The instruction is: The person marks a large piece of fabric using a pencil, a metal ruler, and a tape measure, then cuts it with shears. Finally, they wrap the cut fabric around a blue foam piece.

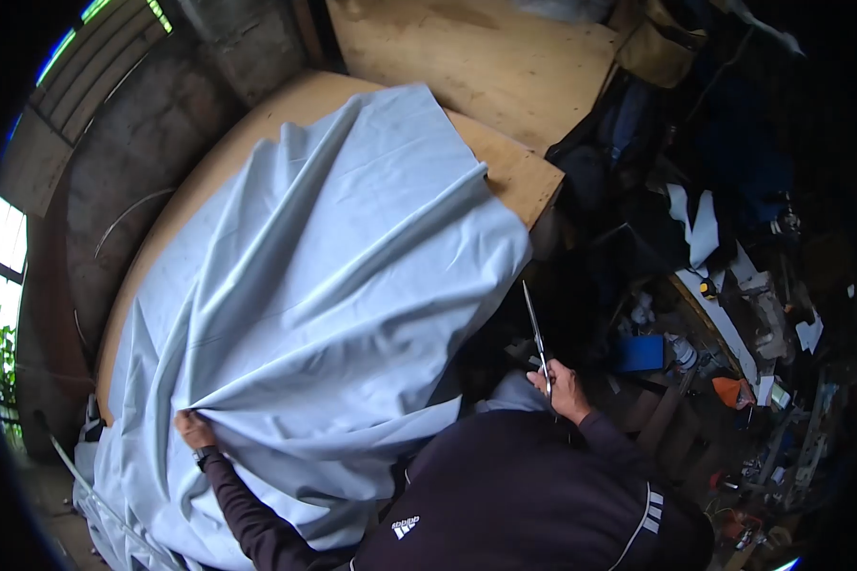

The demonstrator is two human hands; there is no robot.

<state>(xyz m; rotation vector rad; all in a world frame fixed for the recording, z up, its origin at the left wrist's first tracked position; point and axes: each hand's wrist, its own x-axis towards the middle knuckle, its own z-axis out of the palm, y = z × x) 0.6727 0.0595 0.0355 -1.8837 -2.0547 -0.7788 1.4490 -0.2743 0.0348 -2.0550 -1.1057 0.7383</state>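
Observation:
A large pale grey-blue sheet of fabric (352,257) lies in long folds over a wooden table. My left hand (195,430) is closed on the sheet near its lower left, and the creases run out from that grip. In my right hand (566,392) is a pair of long metal scissors (535,319), blades pointing up and away from me. The scissors are beside the fabric's right edge, apart from it, and their blades look together. Part of the sheet hangs over the near side of the table towards my body.
The wooden table (519,181) shows its bare corner beyond the fabric, with another plywood board (476,67) behind it. On the right are a blue box (641,353), a tape measure (707,288), white scraps (703,228) and cluttered tools. A wall with a window (5,238) stands left.

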